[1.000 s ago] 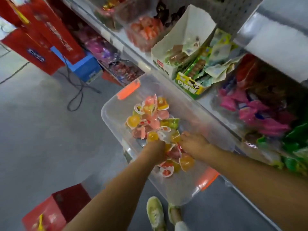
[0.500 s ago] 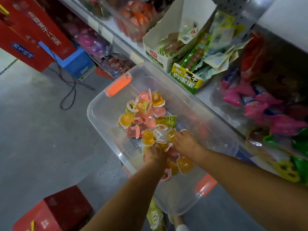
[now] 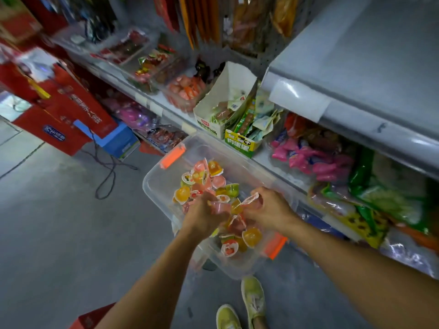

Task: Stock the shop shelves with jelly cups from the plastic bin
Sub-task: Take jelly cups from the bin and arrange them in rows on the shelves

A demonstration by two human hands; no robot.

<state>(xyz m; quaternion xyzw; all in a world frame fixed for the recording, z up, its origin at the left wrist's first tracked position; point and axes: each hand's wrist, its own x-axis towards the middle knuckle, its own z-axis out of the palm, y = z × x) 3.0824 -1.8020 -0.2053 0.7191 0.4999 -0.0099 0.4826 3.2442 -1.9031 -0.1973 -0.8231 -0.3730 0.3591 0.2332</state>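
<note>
both hands are cupped together over the clear plastic bin [image 3: 156,186], which sits against the shelf edge [image 3: 280,169] so the lift is short. the left hand [image 3: 202,216] is curled round a pink jelly cup [image 3: 219,206]; the right hand [image 3: 268,210] is closed on a cup with a white lid [image 3: 249,200]. scooping with 2 hands likely carries more per trip. the loose jelly cups [image 3: 202,179] lie in the bin, none clearly on the shelves.

Bare forearms – yellow-green shoes [image 3: 253,298]
</note>
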